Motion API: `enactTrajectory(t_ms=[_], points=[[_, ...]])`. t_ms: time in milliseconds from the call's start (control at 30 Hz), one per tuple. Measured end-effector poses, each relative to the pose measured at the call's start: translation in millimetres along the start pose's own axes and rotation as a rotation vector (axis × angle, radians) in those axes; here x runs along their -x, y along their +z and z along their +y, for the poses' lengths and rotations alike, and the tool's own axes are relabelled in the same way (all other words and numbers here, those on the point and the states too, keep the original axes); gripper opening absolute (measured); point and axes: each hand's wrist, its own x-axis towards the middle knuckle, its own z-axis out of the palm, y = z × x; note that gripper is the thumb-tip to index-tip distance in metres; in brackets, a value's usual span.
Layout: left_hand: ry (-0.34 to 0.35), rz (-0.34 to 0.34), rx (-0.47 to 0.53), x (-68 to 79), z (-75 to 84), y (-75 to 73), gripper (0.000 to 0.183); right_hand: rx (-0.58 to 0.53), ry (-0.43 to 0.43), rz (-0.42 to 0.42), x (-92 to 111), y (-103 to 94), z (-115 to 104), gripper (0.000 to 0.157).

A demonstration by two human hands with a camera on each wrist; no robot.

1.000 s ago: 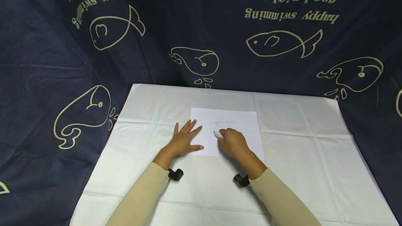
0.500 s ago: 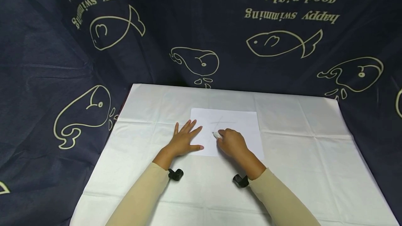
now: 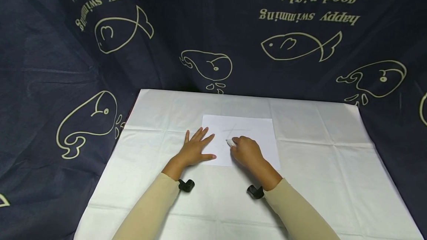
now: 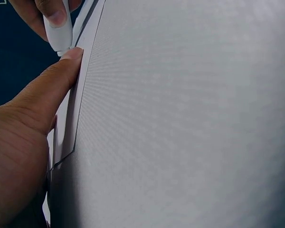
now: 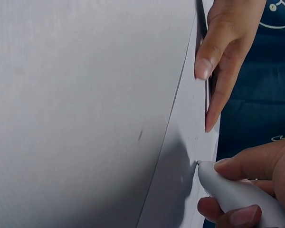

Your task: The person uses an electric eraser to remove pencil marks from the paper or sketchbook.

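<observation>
A white sheet of paper (image 3: pixel 260 129) lies on the table, with thin faint lines drawn on it. My left hand (image 3: pixel 193 151) rests with spread, straight fingers on its left part. My right hand (image 3: pixel 248 152) grips a thick white pen-like tool (image 5: pixel 240 194) between thumb and fingers. The tool's rounded body narrows to a small greyish tip, which is at the paper's surface near the middle of the sheet. In the left wrist view, the tool (image 4: pixel 60 34) appears just beyond my left thumb (image 4: pixel 52 85). Most of the tool's rear is hidden by my right hand.
A creased white cloth (image 3: pixel 333 166) covers the table. Behind and to the left hangs a dark blue cloth (image 3: pixel 200 17) printed with fish, whales and lettering. A black wrist camera (image 3: pixel 186 185) sits at my left wrist, another black camera (image 3: pixel 255 192) at my right.
My right hand and the tool have shifted very slightly to the left over the paper. The left hand stays where it was on the sheet.
</observation>
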Motion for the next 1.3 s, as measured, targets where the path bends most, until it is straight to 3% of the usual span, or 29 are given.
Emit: enactTrajectory(t_ms=[567, 767, 1300], points=[[0.003, 0.011, -0.01, 0.2, -0.5, 1.2, 0.087, 0.021, 0.005, 0.05, -1.5, 0.4, 5.9, 0.028], [0.002, 0.009, -0.011, 0.8, -0.2, 0.6, 0.087, -0.006, 0.003, 0.003, -1.8, 0.6, 4.3, 0.031], [0.004, 0.005, -0.005, 1.8, 1.8, -2.2, 0.086, -0.003, 0.03, 0.01, -3.7, 0.2, 5.8, 0.031]])
